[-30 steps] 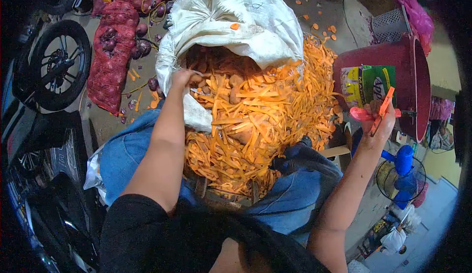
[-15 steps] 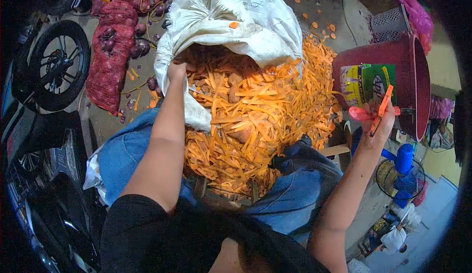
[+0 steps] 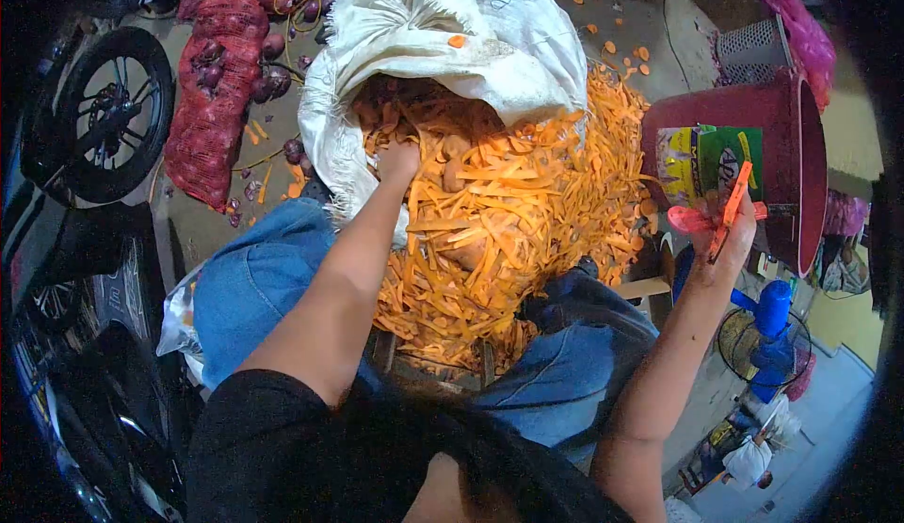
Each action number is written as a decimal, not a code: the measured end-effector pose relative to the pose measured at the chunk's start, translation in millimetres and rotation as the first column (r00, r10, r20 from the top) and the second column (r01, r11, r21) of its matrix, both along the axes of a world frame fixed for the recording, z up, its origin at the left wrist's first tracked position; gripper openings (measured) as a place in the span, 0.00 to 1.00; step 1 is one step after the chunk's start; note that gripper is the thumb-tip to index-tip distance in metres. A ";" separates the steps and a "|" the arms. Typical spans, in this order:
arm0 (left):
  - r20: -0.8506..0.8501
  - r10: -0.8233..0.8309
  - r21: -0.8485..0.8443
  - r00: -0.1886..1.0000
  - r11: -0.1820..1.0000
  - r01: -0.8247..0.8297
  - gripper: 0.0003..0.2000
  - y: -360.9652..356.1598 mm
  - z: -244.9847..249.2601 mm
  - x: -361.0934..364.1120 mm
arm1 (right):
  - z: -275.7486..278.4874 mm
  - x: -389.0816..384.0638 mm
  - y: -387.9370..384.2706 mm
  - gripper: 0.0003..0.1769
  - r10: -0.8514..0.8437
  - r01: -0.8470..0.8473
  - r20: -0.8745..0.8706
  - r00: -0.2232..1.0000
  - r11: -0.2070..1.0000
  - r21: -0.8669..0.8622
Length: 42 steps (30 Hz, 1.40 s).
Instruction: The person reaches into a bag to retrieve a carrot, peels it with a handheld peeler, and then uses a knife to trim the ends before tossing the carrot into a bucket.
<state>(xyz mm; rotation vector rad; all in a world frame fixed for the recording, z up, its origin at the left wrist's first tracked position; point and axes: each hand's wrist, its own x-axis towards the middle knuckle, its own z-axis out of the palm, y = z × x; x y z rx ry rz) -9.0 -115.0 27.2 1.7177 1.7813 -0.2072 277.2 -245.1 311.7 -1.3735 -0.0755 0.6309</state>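
My left hand (image 3: 397, 160) reaches to the open mouth of a white woven sack (image 3: 480, 33). Its fingers are hidden among unpeeled carrots (image 3: 452, 175) and orange peelings, so I cannot tell what they grip. A large heap of carrot peelings (image 3: 490, 269) spreads from the sack down between my knees. Off to the right, my right hand (image 3: 723, 241) is closed round a red-orange peeler (image 3: 736, 201), held up in front of a maroon bucket (image 3: 683, 113).
Red mesh sacks of onions (image 3: 221, 90) lie at the upper left, beside a motorbike wheel (image 3: 111, 113). A grey perforated basket (image 3: 753, 50) stands behind the bucket. At right are a blue fan (image 3: 772, 311) and, farther off, another person (image 3: 749, 462).
My left hand has let go of the sack's left edge and moved right and slightly down, onto the carrots in its mouth. My right hand stays in place with the peeler.
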 end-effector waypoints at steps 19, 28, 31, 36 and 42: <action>0.401 0.380 -0.570 0.833 0.816 -0.098 0.36 45.7 20.2 -10.2 | -23.3 48.8 -30.6 0.09 0.073 -0.068 -0.061 0.995 0.995 0.076; 0.191 -0.241 -0.272 0.951 0.918 0.288 0.41 76.6 142.0 -25.1 | -12.3 34.1 -26.6 0.10 0.058 -0.020 -0.145 0.988 0.967 0.253; 0.276 -0.487 -0.284 0.829 0.782 0.554 0.24 75.2 223.0 -10.7 | -11.2 33.0 -27.0 0.09 0.082 -0.048 -0.120 0.989 0.963 0.264; 0.438 -0.775 0.053 0.454 0.527 0.848 0.17 78.0 338.4 -4.0 | -8.8 27.2 -31.3 0.10 0.148 -0.094 -0.146 0.978 0.941 0.326; 0.991 -0.086 0.037 0.099 0.909 0.416 0.25 34.4 345.5 7.4 | -16.7 21.2 -28.2 0.11 0.145 -0.045 -0.260 0.955 0.934 0.354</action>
